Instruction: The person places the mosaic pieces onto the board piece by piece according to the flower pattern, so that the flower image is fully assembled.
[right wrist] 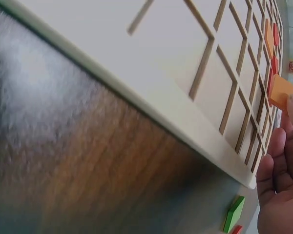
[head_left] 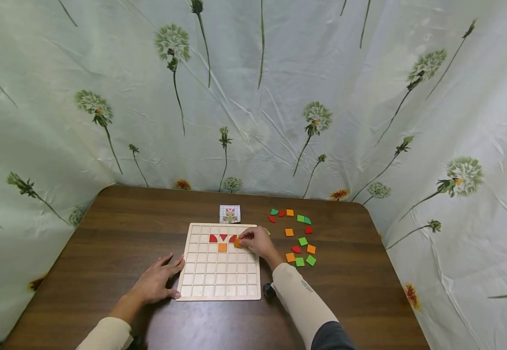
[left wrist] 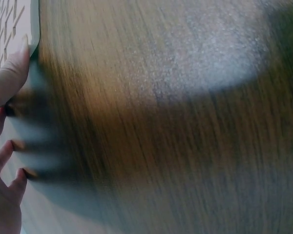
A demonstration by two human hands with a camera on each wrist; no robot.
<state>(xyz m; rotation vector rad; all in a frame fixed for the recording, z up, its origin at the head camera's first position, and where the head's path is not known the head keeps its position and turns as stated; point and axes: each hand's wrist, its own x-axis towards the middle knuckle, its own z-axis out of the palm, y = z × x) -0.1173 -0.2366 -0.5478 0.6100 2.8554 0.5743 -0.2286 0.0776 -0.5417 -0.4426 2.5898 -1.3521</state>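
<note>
A pale wooden grid board (head_left: 218,279) lies on the brown table. Set in its upper squares are two red quarter-round tiles (head_left: 213,238), a red triangle tile (head_left: 223,237) between them, and an orange square tile (head_left: 222,247) below the triangle. My right hand (head_left: 256,241) pinches another orange square tile (right wrist: 282,91) between thumb and fingers over the board's upper right part; in the right wrist view it is tilted. My left hand (head_left: 156,282) touches the board's left edge with spread fingers, its thumb (left wrist: 17,66) at the near corner.
Beyond the board lies a small printed pattern card (head_left: 230,214). Several loose orange, green and red tiles (head_left: 303,241) are scattered on the table to the right. A dark object (head_left: 269,291) shows by my right sleeve. A flowered curtain (head_left: 253,121) hangs behind the table.
</note>
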